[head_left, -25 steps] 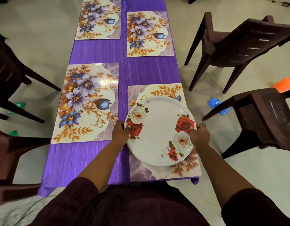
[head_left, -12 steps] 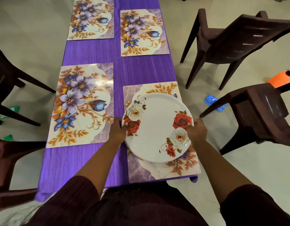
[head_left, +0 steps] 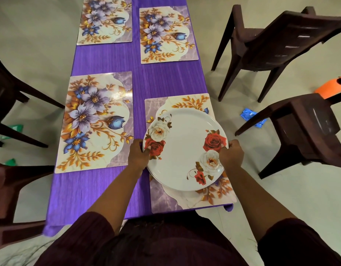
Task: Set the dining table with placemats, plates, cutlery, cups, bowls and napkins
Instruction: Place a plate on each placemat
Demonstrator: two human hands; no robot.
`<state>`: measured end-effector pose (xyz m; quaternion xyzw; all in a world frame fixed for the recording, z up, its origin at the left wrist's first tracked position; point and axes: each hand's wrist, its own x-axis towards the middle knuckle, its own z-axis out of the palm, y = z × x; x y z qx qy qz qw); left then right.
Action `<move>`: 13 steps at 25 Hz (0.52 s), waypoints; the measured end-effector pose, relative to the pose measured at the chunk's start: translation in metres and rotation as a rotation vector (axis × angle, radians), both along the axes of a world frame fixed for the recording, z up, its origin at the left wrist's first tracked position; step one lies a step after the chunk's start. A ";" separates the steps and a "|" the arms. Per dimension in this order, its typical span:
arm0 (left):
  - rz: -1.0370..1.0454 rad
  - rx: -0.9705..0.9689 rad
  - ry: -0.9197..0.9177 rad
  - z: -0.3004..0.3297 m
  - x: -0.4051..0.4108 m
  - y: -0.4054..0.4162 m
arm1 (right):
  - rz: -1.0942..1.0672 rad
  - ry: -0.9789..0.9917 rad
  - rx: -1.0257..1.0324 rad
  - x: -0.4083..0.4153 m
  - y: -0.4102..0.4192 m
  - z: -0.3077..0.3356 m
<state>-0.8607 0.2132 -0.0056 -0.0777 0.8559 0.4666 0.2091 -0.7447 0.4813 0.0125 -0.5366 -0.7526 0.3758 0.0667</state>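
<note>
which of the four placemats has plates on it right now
The near right placemat, at the table's front corner. Both hands hold the rose-patterned plates over it; the other three lie bare.

Plates (head_left: pixel 185 150) over near-right placemat (head_left: pixel 192 200); three other placemats (head_left: pixel 96 121) around

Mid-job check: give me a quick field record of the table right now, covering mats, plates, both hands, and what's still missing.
placemats: four on the purple tablecloth
near-right placemat: carries the stack of plates
other three mats: bare
left hand: grip on the stack's left rim
right hand: grip on the stack's right rim
stack: at least two plates, exact count unclear
not in view: cutlery, cups, bowls, napkins
chairs: brown, on both sides
</note>
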 end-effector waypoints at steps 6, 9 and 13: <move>-0.010 0.018 0.038 -0.010 -0.001 -0.009 | 0.005 -0.013 -0.016 0.001 0.000 0.001; 0.022 0.060 0.023 -0.009 -0.001 -0.010 | -0.016 -0.013 -0.016 0.001 -0.005 0.004; 0.066 0.102 -0.027 -0.001 0.001 -0.007 | -0.021 -0.010 -0.014 0.001 -0.008 0.005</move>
